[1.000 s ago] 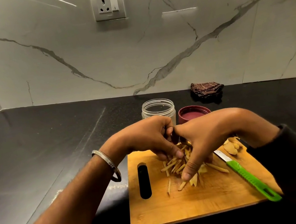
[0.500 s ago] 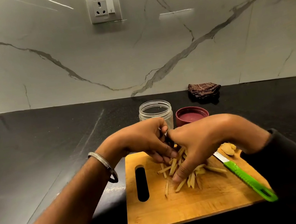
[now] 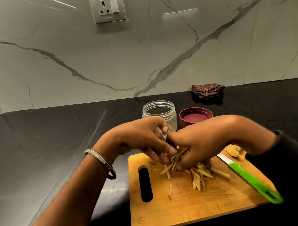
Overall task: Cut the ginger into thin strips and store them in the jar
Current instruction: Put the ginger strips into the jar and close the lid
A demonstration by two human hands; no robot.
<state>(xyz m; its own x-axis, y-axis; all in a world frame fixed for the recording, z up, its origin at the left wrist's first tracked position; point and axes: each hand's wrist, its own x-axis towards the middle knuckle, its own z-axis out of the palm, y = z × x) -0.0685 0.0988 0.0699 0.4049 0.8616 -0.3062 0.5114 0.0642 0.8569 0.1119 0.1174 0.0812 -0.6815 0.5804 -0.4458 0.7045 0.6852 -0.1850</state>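
Countertop (image 3: 35, 159): hands (image 3: 171, 148) mid-board (image 3: 187, 209).

Folded cloth (image 3: 207, 91) by wall; socket (image 3: 107, 6) above.

One jar (image 3: 159, 115), one lid (image 3: 195, 116), one knife (image 3: 250, 179), one board (image 3: 187, 207), one cloth (image 3: 207, 90).

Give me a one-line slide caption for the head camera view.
Both hands, left hand and right hand, gather ginger strips on the cutting board, open jar behind.
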